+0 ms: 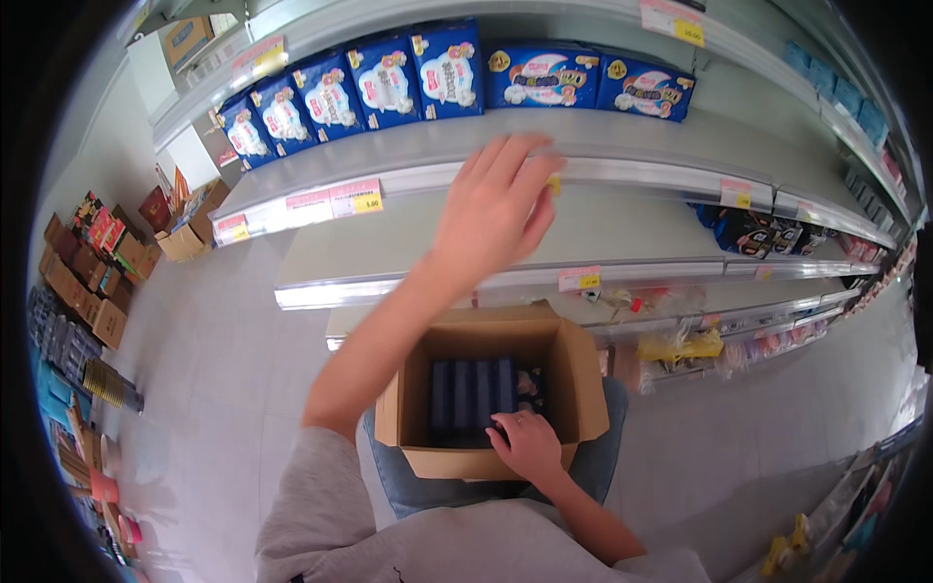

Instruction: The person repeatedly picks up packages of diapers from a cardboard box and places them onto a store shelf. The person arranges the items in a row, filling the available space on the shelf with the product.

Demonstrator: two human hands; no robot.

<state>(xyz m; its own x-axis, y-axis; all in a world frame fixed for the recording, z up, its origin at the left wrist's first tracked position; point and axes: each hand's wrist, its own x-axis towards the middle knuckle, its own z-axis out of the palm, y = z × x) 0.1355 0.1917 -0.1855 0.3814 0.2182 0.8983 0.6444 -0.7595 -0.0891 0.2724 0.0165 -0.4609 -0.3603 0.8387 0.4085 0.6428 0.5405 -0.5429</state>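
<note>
My left hand is raised in front of the upper shelf's price rail, slightly blurred, with the thumb apart from the fingers and nothing visible in it. Below, an open cardboard box rests on my lap. Several dark blue packs stand on edge in a row inside it, and a pack with a printed face lies at their right. My right hand reaches over the box's near wall, fingertips at the near end of the rightmost standing pack. Whether it grips that pack is unclear.
Blue upright packs line the upper shelf's left, beside wider blue packs. A lower shelf juts out above the box. Dark packs sit on it at right. Cardboard boxes and stacked goods line the left floor.
</note>
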